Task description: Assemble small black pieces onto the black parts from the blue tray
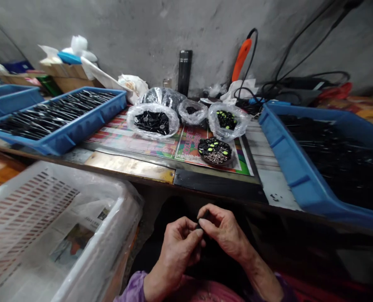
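Above my lap, just short of the bench edge, my left hand (183, 239) and my right hand (221, 228) meet at the fingertips. Both are closed in a pinch around a small black part (199, 225), mostly hidden by the fingers, so its kind does not show. Beyond them on the bench sits a round dish (216, 152) of small black and yellow-green pieces and tiny metal parts. Behind the dish stand open plastic bags: one with black pieces (151, 121), a smaller bag (192, 112) with dark bits, and one with black and yellow-green pieces (227, 120).
A blue tray (59, 140) of long black rods is at the left, a blue tray (287, 159) of black parts at the right. A plastic-lined white basket (111, 226) stands lower left. A dark flask (185, 73) and an orange-handled tool (241, 60) stand against the wall.
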Tool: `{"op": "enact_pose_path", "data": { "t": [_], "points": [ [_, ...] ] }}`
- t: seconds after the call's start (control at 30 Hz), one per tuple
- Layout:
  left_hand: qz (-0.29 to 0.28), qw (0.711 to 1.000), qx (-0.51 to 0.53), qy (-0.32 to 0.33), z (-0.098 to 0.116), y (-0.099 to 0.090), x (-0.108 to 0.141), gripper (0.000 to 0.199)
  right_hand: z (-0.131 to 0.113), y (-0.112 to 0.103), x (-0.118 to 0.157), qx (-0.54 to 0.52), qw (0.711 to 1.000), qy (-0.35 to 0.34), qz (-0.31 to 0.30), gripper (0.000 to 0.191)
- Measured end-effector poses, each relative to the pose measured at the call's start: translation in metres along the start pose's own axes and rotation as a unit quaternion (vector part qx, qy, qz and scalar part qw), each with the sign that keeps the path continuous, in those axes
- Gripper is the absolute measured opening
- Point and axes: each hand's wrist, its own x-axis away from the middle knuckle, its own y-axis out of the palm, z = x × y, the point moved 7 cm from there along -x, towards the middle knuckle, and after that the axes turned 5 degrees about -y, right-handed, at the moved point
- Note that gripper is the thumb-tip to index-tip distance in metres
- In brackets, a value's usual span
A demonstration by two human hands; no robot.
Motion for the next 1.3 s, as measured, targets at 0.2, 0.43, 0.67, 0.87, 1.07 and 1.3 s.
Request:
{"op": "enact_pose_path", "data": {
  "t": [0.2, 0.43, 0.67, 0.87, 1.07, 1.3],
  "points": [
    [-0.016, 1.000, -0.006, 0.010, 0.004, -0.001, 0.000, 0.062, 0.006, 0.002, -0.003, -0.076, 0.996, -0.007, -0.040, 0.034],
    [-0.027, 1.000, 0.012, -0.005, 0.002, 0.004, 0.002, 0.060, 0.011, 0.000, 0.000, -0.078, 0.992, -0.064, 0.076, 0.046],
    [-0.024, 0.999, 0.015, -0.016, -0.004, 0.004, 0.001, 0.062, 0.021, 0.008, -0.002, -0.118, 0.993, 0.004, 0.010, 0.053],
    [-0.007, 1.000, 0.017, -0.015, -0.005, 0.000, 0.000, 0.062, 0.014, 0.003, -0.001, -0.087, 0.996, -0.018, 0.027, 0.050],
    [0.002, 1.000, 0.006, -0.012, -0.001, -0.001, 0.001, 0.063, 0.015, 0.007, 0.001, -0.088, 0.995, 0.030, -0.030, 0.036],
    [0.018, 1.000, -0.002, -0.007, -0.002, -0.006, -0.001, 0.064, 0.012, 0.005, -0.001, -0.037, 0.999, 0.020, -0.011, 0.023]
  ]
}}
